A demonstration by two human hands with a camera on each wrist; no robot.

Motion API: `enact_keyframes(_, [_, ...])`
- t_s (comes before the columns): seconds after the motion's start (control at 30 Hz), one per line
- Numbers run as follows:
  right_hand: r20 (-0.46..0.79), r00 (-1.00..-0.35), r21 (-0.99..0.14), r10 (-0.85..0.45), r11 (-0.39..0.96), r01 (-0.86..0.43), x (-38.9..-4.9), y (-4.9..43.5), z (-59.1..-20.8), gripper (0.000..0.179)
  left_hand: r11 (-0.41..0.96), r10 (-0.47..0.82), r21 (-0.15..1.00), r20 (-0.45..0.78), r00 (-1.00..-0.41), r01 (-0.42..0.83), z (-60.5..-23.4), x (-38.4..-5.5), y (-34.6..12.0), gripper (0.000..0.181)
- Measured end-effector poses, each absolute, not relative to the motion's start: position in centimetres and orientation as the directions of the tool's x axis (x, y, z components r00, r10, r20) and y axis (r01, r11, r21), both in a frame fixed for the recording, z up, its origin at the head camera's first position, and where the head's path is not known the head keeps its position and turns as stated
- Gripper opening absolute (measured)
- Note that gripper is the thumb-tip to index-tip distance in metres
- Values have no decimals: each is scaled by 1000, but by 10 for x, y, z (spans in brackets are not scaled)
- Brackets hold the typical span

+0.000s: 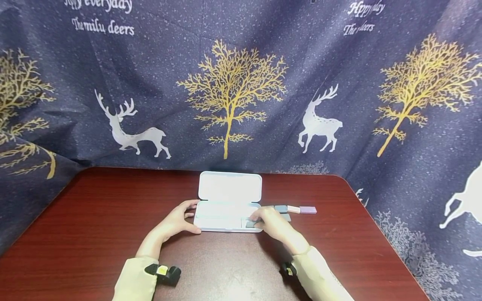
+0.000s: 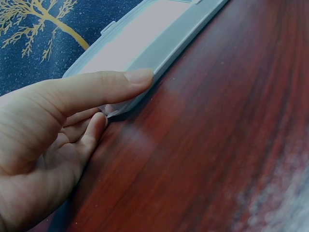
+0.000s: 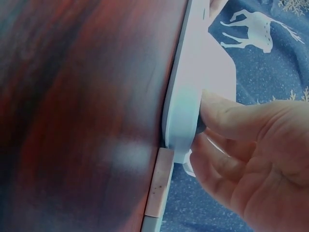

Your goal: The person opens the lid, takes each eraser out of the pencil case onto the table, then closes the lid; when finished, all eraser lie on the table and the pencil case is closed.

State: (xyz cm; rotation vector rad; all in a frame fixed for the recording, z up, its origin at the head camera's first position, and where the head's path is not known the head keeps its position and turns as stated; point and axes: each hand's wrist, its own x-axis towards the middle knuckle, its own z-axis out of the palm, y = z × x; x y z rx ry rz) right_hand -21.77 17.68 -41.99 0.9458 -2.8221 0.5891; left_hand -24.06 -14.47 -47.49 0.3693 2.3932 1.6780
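Note:
An open pale pencil case lies on the table, its lid tipped back toward the wall. At the case's left end my left hand grips it, thumb along the front corner and fingers behind the end. My right hand reaches over the right end, fingertips down inside. A dark grey block sits in the right compartment, pinched at its side by those fingertips. In the right wrist view, only a dark sliver of it shows between thumb and fingers.
Right of the case lies a row of small blocks: a blue-grey block, a whitish block and a purple block. A grey-green block lies in front of them. A printed curtain hangs behind the reddish-brown table.

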Motion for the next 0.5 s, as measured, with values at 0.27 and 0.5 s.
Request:
enact_keyframes(0.27, [224,-788,-327,-573,718,-615,-218,177,-420,14,330,321,939,-9,-947,103,-476,-241,-146,98])
enact_keyframes(0.5, [225,-785,-325,-577,715,-619,-220,178,-421,14,326,323,940,-10,-946,101,-476,-241,-146,98])
